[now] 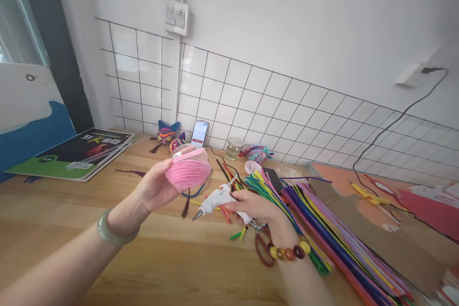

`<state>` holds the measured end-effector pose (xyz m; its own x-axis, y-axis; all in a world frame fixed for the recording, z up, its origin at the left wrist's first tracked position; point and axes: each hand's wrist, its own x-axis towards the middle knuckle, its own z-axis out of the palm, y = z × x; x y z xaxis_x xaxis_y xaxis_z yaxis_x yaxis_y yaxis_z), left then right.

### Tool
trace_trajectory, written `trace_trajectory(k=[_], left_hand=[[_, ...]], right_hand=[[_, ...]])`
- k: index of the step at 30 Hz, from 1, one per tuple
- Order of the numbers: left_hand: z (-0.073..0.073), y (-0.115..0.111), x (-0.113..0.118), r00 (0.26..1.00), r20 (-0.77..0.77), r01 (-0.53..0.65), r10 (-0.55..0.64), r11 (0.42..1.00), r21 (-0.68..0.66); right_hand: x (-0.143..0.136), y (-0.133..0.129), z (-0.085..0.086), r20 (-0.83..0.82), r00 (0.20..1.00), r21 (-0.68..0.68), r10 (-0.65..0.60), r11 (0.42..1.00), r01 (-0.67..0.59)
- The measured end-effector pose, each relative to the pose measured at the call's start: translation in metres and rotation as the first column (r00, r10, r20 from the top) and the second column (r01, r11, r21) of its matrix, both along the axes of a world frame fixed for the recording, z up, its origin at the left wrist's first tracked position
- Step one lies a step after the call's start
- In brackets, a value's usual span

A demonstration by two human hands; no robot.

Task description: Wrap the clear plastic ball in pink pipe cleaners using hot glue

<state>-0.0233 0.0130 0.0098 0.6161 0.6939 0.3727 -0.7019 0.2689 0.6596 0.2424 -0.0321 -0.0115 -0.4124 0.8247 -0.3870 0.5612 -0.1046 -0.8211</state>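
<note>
My left hand, with a green bangle at the wrist, holds a clear ball above the wooden table. Pink fuzzy strands wrap its lower part, and a pink strip crosses the clear upper part. A dark tassel shows beneath the ball. In my right hand is a white glue gun, its metal nozzle pointing down and left. The nozzle is below the ball and apart from it. Red-handled scissors lie partly hidden behind my right wrist.
Bundles of coloured pipe cleaners spread across the right side. Behind stand a phone, a glass jar and yarn-wrapped figures. Magazines lie at the left. At the far right are cardboard and a yellow corded tool.
</note>
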Motion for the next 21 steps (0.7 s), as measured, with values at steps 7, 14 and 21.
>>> trace_trajectory(k=[7, 14, 21], left_hand=[[0.017, 0.003, -0.016, 0.987, 0.118, -0.115, 0.109, 0.993, 0.041], [0.015, 0.002, -0.013, 0.987, 0.074, -0.144, 0.141, 0.989, 0.034], [0.002, 0.003, -0.004, 0.996, -0.019, -0.085, 0.085, 0.996, -0.026]], right_hand=[[0.017, -0.005, 0.0, -0.266, 0.954, -0.153, 0.139, 0.971, -0.184], [0.017, -0.009, -0.006, -0.517, 0.856, 0.064, -0.003, 0.997, 0.042], [-0.005, -0.027, 0.024, -0.666, 0.745, 0.213, -0.039, 0.947, 0.24]])
